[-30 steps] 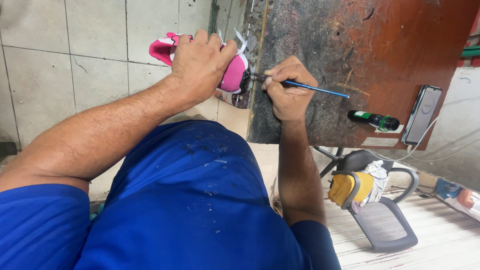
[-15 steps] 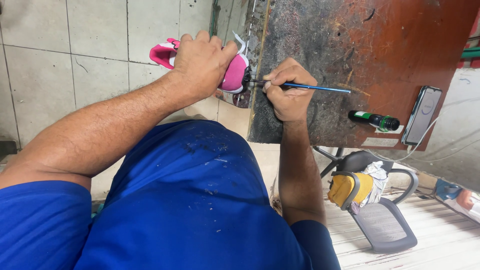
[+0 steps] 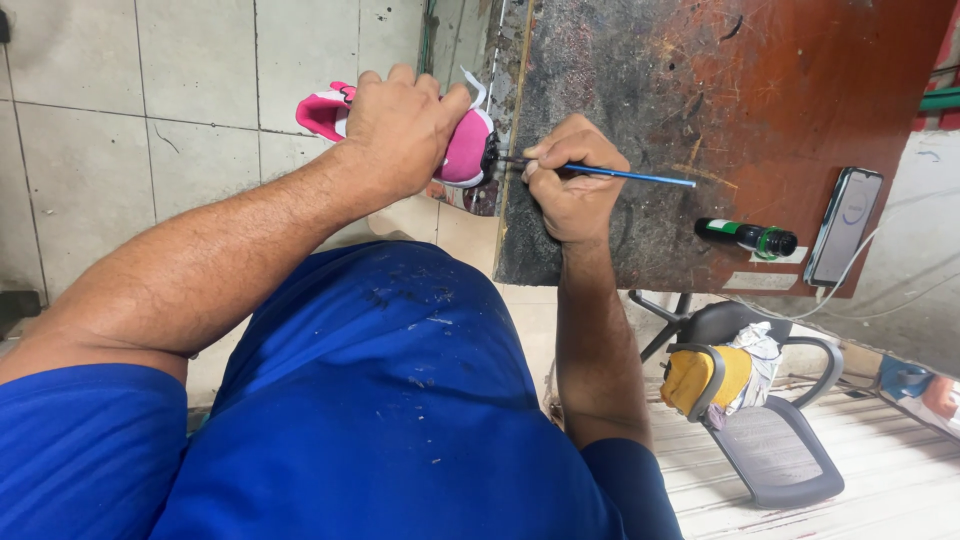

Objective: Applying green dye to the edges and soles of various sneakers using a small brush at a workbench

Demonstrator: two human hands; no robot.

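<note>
left hand (image 3: 400, 125) fingers clamped over a pink shoe (image 3: 465, 150) to steady it, right hand (image 3: 570, 185) fingers pinched together on a thin blue brush (image 3: 630, 177) touching its edge.

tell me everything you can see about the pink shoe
The pink shoe is a small sneaker, bright pink with white trim, the material seemingly smooth and synthetic. The left hand grips it from above, hiding its middle, holding it off the tiled floor beside the worktable edge. The thin blue brush in the right hand touches its dark end.
</note>
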